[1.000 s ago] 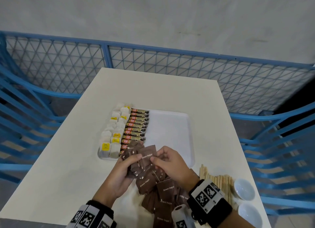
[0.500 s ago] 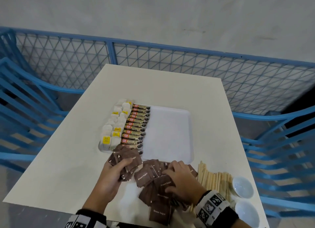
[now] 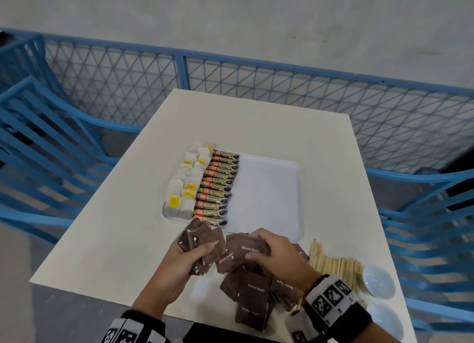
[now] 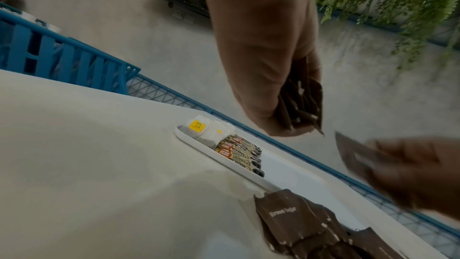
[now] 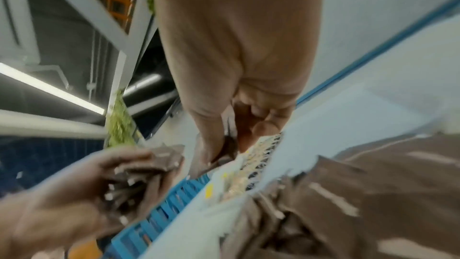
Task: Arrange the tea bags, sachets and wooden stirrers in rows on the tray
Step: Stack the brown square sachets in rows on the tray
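A white tray (image 3: 269, 196) on the table holds rows of tea bags (image 3: 183, 188) on its left and coffee granule sticks (image 3: 218, 186) beside them; its right half is bare. My left hand (image 3: 191, 255) grips a fanned stack of brown sugar sachets (image 3: 198, 242) just in front of the tray. My right hand (image 3: 266, 253) pinches one brown sachet (image 3: 246, 250) lifted from the loose pile (image 3: 254, 294) at the table's near edge. The pile (image 4: 298, 222) also shows in the left wrist view below my left hand (image 4: 296, 109). Wooden stirrers (image 3: 336, 263) lie right of my right hand.
Two small white bowls (image 3: 378, 281) stand at the table's near right corner, beside the stirrers. Blue chairs (image 3: 46, 147) and a blue mesh fence (image 3: 256, 86) surround the table (image 3: 243, 127).
My right hand has come up from the pile with a sachet pinched and moved toward the left hand. My left hand still holds its stack.
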`<act>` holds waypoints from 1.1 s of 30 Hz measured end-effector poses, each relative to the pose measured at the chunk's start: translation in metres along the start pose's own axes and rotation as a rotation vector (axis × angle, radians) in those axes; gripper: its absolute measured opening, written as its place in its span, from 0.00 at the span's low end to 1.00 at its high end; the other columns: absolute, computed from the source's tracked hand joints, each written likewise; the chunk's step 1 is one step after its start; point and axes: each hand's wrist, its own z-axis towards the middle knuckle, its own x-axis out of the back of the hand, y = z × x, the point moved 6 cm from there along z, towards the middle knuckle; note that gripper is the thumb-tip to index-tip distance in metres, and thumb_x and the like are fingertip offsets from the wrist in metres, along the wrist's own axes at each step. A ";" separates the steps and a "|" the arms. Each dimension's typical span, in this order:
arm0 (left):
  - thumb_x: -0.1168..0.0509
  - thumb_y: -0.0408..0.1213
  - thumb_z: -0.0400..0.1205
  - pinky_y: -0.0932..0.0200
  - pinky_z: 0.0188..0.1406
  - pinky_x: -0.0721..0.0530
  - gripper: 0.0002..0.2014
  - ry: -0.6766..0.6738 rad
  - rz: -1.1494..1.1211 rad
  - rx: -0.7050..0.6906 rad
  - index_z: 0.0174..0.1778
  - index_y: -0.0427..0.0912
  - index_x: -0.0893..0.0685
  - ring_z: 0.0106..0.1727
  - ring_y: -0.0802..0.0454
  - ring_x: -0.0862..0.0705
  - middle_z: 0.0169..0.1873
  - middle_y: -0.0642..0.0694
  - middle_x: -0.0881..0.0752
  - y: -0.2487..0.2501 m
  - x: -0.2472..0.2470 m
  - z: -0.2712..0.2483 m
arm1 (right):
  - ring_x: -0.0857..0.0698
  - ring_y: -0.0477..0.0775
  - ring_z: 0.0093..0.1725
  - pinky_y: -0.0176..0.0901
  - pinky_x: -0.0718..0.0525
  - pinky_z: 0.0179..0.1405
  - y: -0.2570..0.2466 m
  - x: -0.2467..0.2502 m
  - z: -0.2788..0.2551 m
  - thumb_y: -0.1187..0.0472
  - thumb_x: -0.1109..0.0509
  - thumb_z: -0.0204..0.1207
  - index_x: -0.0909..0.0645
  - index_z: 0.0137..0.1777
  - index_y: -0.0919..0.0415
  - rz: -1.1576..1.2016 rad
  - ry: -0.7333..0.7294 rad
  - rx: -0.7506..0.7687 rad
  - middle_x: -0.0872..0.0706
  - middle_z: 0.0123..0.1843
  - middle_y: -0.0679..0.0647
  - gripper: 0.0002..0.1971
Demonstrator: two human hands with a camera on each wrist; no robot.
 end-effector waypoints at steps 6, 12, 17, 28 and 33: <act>0.31 0.27 0.69 0.60 0.33 0.15 0.23 -0.178 -0.022 -0.017 0.62 0.35 0.19 0.45 0.48 0.10 0.49 0.36 0.10 0.013 -0.018 0.003 | 0.21 0.38 0.48 0.26 0.25 0.53 -0.038 -0.009 0.024 0.59 0.36 0.81 0.24 0.70 0.54 0.075 0.084 0.131 0.19 0.52 0.53 0.18; 0.23 0.29 0.61 0.60 0.27 0.17 0.27 -0.101 0.057 -0.035 0.58 0.32 0.17 0.38 0.49 0.11 0.41 0.38 0.09 0.022 0.003 0.017 | 0.24 0.40 0.45 0.31 0.30 0.50 -0.045 -0.020 0.039 0.55 0.44 0.85 0.18 0.59 0.63 0.022 0.058 0.123 0.25 0.45 0.49 0.17; 0.24 0.26 0.65 0.62 0.22 0.21 0.24 -0.066 0.068 -0.036 0.57 0.33 0.17 0.33 0.51 0.13 0.39 0.40 0.09 0.030 0.023 0.030 | 0.29 0.56 0.62 0.45 0.29 0.62 -0.013 -0.040 0.043 0.43 0.46 0.81 0.27 0.70 0.57 -0.551 -0.037 0.048 0.27 0.61 0.57 0.24; 0.33 0.23 0.76 0.55 0.37 0.20 0.12 -0.108 0.088 0.010 0.52 0.41 0.15 0.42 0.44 0.13 0.39 0.44 0.08 0.040 0.035 0.056 | 0.31 0.56 0.70 0.47 0.36 0.71 -0.005 -0.059 0.040 0.50 0.34 0.77 0.31 0.68 0.60 -0.702 -0.177 0.004 0.28 0.72 0.55 0.23; 0.34 0.22 0.76 0.56 0.36 0.19 0.13 -0.161 0.091 0.022 0.52 0.41 0.16 0.39 0.49 0.13 0.36 0.47 0.09 0.041 0.036 0.066 | 0.20 0.49 0.53 0.39 0.23 0.56 -0.016 -0.039 0.036 0.56 0.30 0.74 0.25 0.51 0.53 -0.269 -0.042 -0.099 0.18 0.54 0.48 0.09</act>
